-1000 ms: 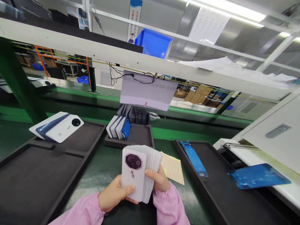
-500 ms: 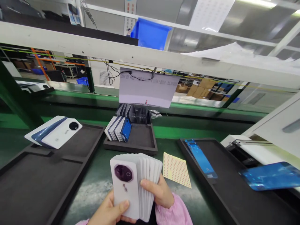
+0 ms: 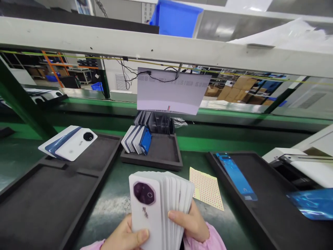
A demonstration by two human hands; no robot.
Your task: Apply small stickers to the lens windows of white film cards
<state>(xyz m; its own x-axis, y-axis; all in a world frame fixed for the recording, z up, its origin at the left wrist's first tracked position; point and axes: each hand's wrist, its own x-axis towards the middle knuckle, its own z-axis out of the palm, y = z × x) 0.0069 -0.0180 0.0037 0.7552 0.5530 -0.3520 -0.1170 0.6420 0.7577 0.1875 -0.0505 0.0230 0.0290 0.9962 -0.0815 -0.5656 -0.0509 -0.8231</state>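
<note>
Both my hands hold a fanned stack of white phone back covers (image 3: 161,205) upright near the bottom centre. The front cover shows a dark octagonal camera window. My left hand (image 3: 127,238) grips the stack's lower left, thumb on the front cover. My right hand (image 3: 188,224) wraps the right side, fingers closed on the covers' edges. Pink sleeves show at both wrists.
A small dark tray (image 3: 161,152) behind holds more leaning covers (image 3: 137,139). A long dark tray (image 3: 39,194) at left carries white and blue covers (image 3: 69,142). A yellow dotted sticker sheet (image 3: 206,187) lies on the green belt. A dark tray (image 3: 262,208) at right holds a blue film (image 3: 238,177).
The camera view has dipped and shifted, so the stack sits lower and a little right in frame. My hands keep the same grip on it.
</note>
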